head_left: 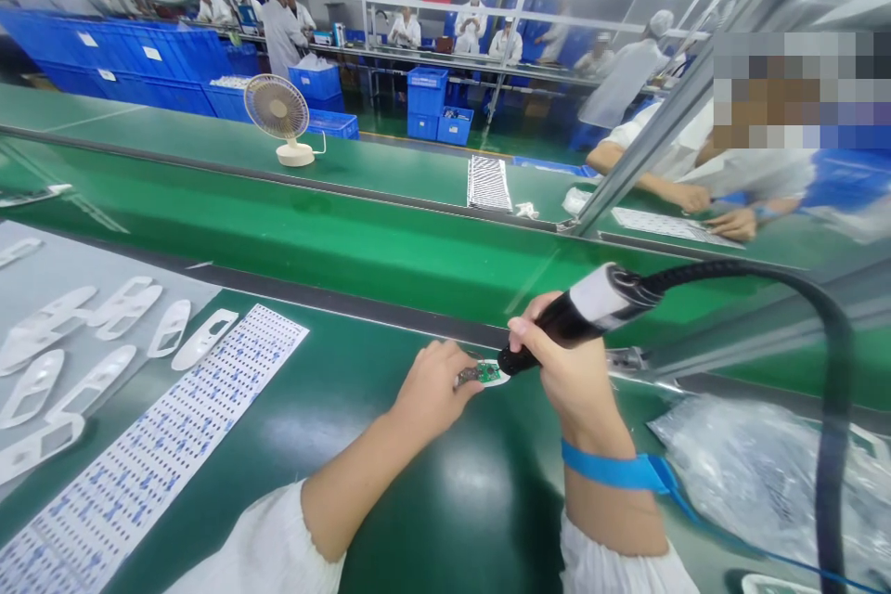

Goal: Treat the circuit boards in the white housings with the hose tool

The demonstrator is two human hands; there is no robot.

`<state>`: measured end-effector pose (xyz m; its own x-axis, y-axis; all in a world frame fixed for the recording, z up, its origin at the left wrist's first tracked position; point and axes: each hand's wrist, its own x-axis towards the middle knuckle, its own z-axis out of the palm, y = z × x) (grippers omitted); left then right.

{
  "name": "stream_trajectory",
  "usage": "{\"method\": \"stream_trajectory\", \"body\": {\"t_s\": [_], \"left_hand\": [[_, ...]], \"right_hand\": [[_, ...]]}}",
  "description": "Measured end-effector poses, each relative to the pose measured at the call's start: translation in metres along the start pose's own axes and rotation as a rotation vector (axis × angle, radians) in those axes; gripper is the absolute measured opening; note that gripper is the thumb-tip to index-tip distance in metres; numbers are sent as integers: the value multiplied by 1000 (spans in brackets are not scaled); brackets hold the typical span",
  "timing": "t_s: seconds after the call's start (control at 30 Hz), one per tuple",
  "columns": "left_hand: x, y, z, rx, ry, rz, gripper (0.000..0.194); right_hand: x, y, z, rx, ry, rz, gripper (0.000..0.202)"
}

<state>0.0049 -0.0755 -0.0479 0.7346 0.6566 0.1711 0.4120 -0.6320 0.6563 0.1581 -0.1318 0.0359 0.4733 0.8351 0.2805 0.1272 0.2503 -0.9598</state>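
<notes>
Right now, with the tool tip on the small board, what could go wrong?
1. The left hand pins the small green board with fingertips right beside the tip of the black tool; a slip could hit them.
2. The thick hose arcs over the clear plastic bag and may drag on the right hand, pulling the tip off target.
3. The board is tiny and seems held by fingers alone, so it could shift.

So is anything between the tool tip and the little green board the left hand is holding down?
Nothing visible. The black power tool in the right hand has its tip right at the edge of the small green circuit board, which the left hand steadies on the green table.
</notes>
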Motion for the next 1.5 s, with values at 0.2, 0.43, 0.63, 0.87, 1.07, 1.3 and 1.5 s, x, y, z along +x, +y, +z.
{"method": "stream_trajectory", "body": {"t_s": [0.2,0.43,0.63,0.87,1.07,1.3,1.5], "left_hand": [[-4,-8,1,-4,24,77,15],[109,-37,-35,222,74,59,19],[185,-48,-44,331,136,-135,19],[69,-5,6,30,243,127,19],[-7,30,27,-32,27,215,21],[3,28,26,27,45,137,17],[3,28,28,-28,21,31,12]], "right_hand": [[5,-2,-20,157,204,-135,24],[4,-6,-76,-35,783,-180,32],[2,2,-86,48,640,-43,32],[1,5,-85,-14,557,-30,30],[1,-8,-65,323,306,-82,24],[2,-8,-41,473,66,-68,19],[2,-4,-39,462,36,-83,14]]}}
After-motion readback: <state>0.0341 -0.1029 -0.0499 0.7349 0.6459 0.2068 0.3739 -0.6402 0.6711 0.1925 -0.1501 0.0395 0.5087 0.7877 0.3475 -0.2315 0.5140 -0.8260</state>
